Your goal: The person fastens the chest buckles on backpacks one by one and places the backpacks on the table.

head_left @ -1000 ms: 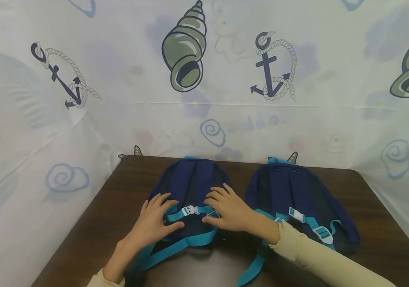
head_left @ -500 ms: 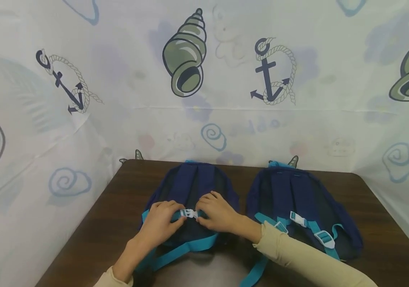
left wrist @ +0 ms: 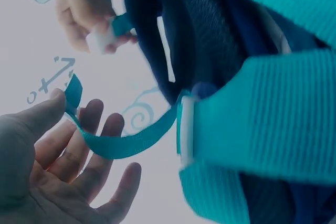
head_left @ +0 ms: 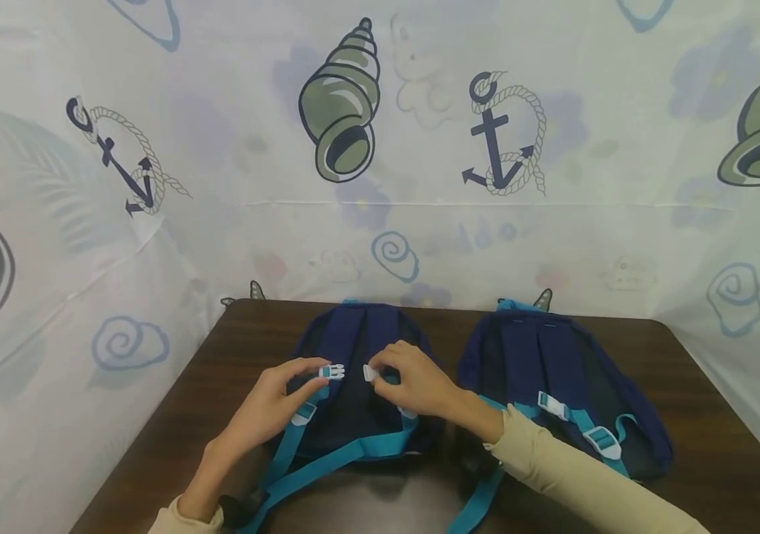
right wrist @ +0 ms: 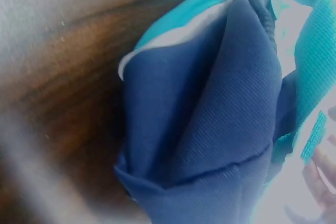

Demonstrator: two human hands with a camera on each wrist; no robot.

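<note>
A navy backpack point(head_left: 353, 437) with turquoise straps lies on the table, its shoulder straps facing up. Over it, my left hand point(head_left: 266, 404) pinches the pronged buckle half point(head_left: 333, 371) between thumb and fingers. My right hand point(head_left: 416, 378) holds the white socket buckle half point(head_left: 370, 373) in its fingertips. The two halves are apart, their ends facing each other. In the left wrist view, a turquoise strap point(left wrist: 123, 146) runs from the left thumb to a white slider point(left wrist: 186, 129). The right wrist view shows the navy side pocket point(right wrist: 199, 114), with some fingers point(right wrist: 317, 177) at the right edge.
A second navy backpack point(head_left: 593, 371) lies to the right, with a white buckle point(head_left: 553, 406) and slider point(head_left: 602, 443) on its straps. A loose turquoise strap point(head_left: 476, 508) trails toward the front. The dark wooden table point(head_left: 186, 415) meets a patterned white cloth point(head_left: 420, 148) behind.
Both hands came down to the joined buckle from above the backpack. The buckle has come undone, and each hand has lifted one half, with the halves now separated.
</note>
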